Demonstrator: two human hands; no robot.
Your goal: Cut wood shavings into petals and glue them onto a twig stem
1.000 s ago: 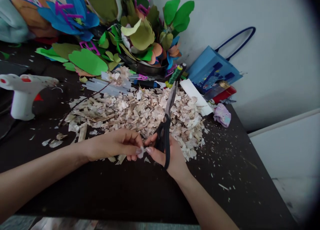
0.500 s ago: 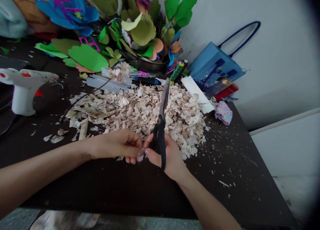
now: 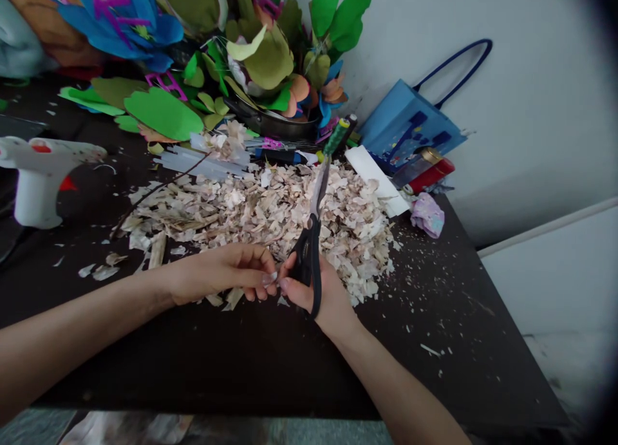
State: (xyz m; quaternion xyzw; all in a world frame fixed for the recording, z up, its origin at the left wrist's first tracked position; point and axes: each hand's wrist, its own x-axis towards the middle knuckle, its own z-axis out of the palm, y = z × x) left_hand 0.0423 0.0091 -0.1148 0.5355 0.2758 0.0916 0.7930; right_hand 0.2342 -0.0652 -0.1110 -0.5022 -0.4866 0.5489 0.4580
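Observation:
Black-handled scissors [image 3: 313, 232] point away from me, their blades over a wide pile of pale, dry flakes [image 3: 357, 213]. My right hand [image 3: 321, 290] is closed around their handles, with thumb and finger pinched beside my left hand's fingertips. My left hand [image 3: 236, 274] pinches a small pale flake [image 3: 271, 279] between thumb and finger. Both hands are at the pile's near edge, above the dark table [image 3: 212, 361]. A few loose flakes lie just under my fingers.
A white glue gun [image 3: 43, 174] lies at the left. Behind the pile are translucent sticks [image 3: 193, 161], paper flowers in a dark pan [image 3: 275, 124], green thread [image 3: 337, 138] and a blue bag [image 3: 410, 123]. A crumpled lilac piece [image 3: 427, 214] sits right.
The view has shifted slightly. The scissors and both hands stay close together, and the flake at my left fingertips now sits higher. More loose flakes show below my hands.

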